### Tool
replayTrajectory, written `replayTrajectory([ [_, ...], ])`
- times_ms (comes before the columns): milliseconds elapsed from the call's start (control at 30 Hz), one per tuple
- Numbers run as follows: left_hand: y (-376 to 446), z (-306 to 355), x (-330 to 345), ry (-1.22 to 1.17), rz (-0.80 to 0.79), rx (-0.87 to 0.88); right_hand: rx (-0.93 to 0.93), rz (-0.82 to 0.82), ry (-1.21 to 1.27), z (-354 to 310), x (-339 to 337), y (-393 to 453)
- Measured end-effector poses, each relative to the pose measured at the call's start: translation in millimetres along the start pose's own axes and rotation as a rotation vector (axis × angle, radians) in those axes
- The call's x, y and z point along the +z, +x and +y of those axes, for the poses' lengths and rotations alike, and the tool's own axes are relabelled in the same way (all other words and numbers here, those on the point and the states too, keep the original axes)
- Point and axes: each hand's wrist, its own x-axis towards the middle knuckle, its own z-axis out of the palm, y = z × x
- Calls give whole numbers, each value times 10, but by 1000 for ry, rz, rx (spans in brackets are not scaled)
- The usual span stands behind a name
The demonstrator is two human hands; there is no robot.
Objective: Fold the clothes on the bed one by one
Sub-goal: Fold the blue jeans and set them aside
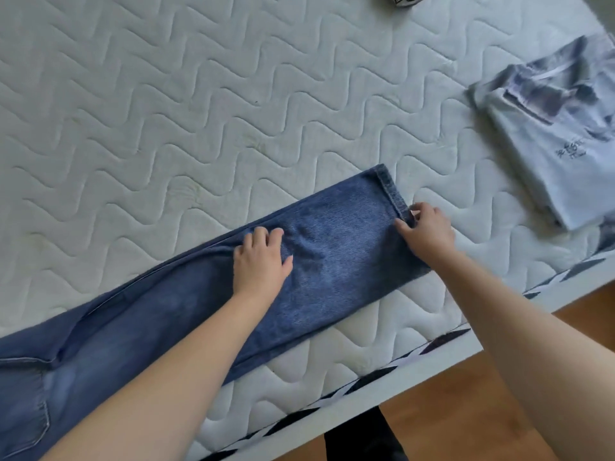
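A pair of blue jeans (336, 261) lies stretched along the near edge of the white quilted mattress (166, 111), legs stacked, hems at the right, seat pocket at the lower left. My left hand (261, 261) presses flat on the leg, fingers slightly curled, holding nothing. My right hand (424, 232) pinches the near corner of the hem between thumb and fingers.
A folded light blue shirt (562, 154) with dark print lies at the right edge of the mattress. A dark and white item (407, 0) peeks in at the top edge. Wooden floor (466, 410) and a dark trouser leg show below the bed's edge.
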Motion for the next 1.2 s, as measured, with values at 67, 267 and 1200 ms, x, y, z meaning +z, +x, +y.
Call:
replayTrajectory([
  [67,27,-22,68,-10,10,-17,-11,-101,82,-50,-82,110],
  [267,269,-263,126,-254,-90,-3,-183,-319,88,-278,-301,26],
  [1200,-1272,-2717,-46,-61,62,-142,-649,-518,100,-2740,1208,-2520],
])
